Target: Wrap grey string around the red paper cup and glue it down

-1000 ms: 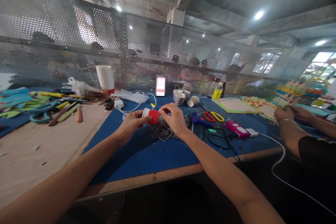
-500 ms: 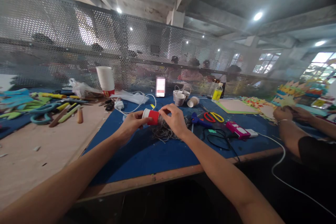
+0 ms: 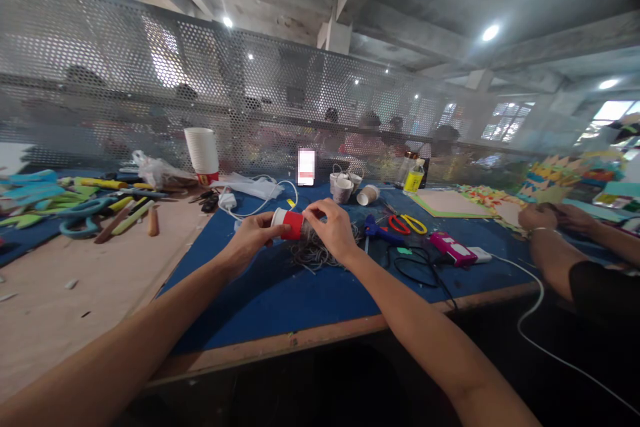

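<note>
My left hand (image 3: 254, 238) is closed around a red and white paper cup (image 3: 293, 225), which lies tilted sideways in the air over the table. The thumb and fingers grip it near its white end. At the cup's other end, my right hand (image 3: 331, 227) has its thumb and fingertips pinched together; whatever they hold is too small to make out. Beneath my right hand a loose heap of grey string (image 3: 315, 255) spreads over the blue mat (image 3: 240, 310). A blue glue gun (image 3: 383, 231) lies just right of the heap.
Scissors (image 3: 407, 223), a magenta device (image 3: 453, 249) and black cable lie to the right. Small string-wrapped cups (image 3: 343, 188) and a lit phone (image 3: 306, 167) stand behind. Stacked paper cups (image 3: 201, 150) and tools (image 3: 120, 213) are left. A co-worker's hands (image 3: 543, 219) work at far right.
My hands and the cup stay almost in the same place. The view has shifted very slightly, and a dark shape has come in at the upper right edge, beyond the co-worker.
</note>
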The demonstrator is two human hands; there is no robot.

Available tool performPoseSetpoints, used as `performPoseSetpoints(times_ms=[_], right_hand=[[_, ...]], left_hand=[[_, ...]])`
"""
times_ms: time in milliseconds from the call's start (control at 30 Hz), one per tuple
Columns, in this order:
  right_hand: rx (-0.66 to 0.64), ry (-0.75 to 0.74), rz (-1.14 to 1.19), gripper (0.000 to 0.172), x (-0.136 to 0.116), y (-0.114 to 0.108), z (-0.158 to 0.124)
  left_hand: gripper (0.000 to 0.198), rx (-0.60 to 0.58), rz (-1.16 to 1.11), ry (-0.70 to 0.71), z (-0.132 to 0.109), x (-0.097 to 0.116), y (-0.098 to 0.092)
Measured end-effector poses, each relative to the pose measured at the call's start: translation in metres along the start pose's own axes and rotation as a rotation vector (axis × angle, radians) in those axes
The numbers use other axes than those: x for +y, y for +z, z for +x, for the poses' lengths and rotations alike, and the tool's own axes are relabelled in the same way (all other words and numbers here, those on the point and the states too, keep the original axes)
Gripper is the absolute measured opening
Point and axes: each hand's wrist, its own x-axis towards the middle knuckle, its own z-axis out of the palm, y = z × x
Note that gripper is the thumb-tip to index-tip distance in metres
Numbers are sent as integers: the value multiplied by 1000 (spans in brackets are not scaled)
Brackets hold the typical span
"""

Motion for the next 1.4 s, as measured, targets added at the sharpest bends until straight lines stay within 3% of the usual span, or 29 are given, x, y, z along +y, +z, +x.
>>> performPoseSetpoints(times_ms=[1400], right_hand=[[-40,49,3,13,-1,-1,2]], left_hand=[[24,-20,37,12,-8,8,4]])
